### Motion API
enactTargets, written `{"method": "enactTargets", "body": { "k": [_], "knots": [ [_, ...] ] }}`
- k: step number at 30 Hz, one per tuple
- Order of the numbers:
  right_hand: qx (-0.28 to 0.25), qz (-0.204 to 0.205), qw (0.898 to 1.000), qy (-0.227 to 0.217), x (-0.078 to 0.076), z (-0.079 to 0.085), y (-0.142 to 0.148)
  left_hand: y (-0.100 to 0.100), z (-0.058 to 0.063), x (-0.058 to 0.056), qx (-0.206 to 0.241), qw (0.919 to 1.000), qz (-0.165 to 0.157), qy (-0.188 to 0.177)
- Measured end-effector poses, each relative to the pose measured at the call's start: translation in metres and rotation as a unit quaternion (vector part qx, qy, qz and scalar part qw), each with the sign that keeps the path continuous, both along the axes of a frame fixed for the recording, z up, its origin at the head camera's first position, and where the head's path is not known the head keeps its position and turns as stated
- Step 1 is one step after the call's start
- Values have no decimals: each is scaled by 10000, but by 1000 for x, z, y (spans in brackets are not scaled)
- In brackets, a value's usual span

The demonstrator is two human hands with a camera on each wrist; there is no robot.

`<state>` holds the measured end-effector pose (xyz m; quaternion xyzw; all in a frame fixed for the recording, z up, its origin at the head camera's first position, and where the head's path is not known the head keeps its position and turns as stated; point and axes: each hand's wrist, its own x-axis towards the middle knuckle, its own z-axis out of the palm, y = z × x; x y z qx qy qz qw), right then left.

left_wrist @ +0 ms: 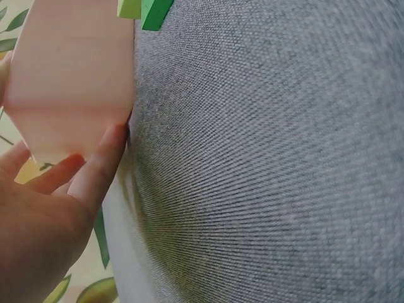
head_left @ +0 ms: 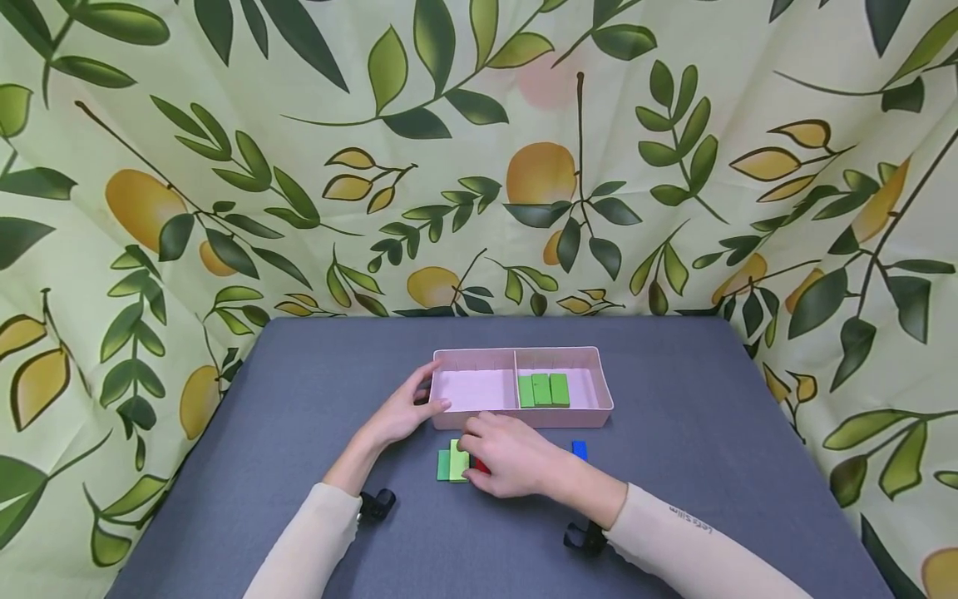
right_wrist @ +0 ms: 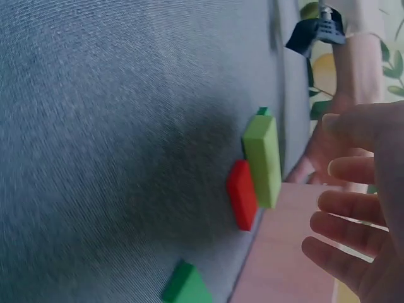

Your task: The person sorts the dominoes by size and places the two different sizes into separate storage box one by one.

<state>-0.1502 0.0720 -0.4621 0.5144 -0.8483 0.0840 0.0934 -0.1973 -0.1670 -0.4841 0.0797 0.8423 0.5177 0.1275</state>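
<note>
A pink two-compartment box (head_left: 516, 419) stands on the table. My left hand (head_left: 404, 412) holds its left end, thumb at the front corner and fingers along the end wall (left_wrist: 69, 136). My right hand (head_left: 509, 457) is over the small blocks in front of the box. The right wrist view shows its fingers (right_wrist: 344, 237) loosely bent with nothing between them. Close by are a red block (right_wrist: 242, 196), a light green block (right_wrist: 264, 164) and a darker green block (head_left: 443, 466). Another green block (right_wrist: 188, 284) lies apart, hidden in the head view.
Several green blocks (head_left: 550, 391) stand side by side in the box's right compartment. A blue block (head_left: 580, 450) shows just beyond my right forearm. The grey table (head_left: 479, 549) meets a leaf-patterned cloth backdrop (head_left: 479, 249) behind the box.
</note>
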Motion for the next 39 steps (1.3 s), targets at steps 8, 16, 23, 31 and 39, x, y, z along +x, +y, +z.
{"method": "enactTargets", "body": {
  "k": [8,16,23,31,39],
  "knots": [
    [385,-222,9990,-63,0,-18,-12,0,-1,0,12,10000,-7,49],
    [586,-425,9973,-136,0,-31,-20,1,-1,-1,50,10000,-29,35],
    [587,-454,9972,-43,-1,-34,-28,0,-1,-1,-3,10000,-40,55],
    [703,-457,9964,-83,0,-31,-29,0,0,-2,16,10000,-63,38],
    [635,-85,9978,-184,6,-11,-21,-1,0,-1,1,9998,-141,122]
  ]
}}
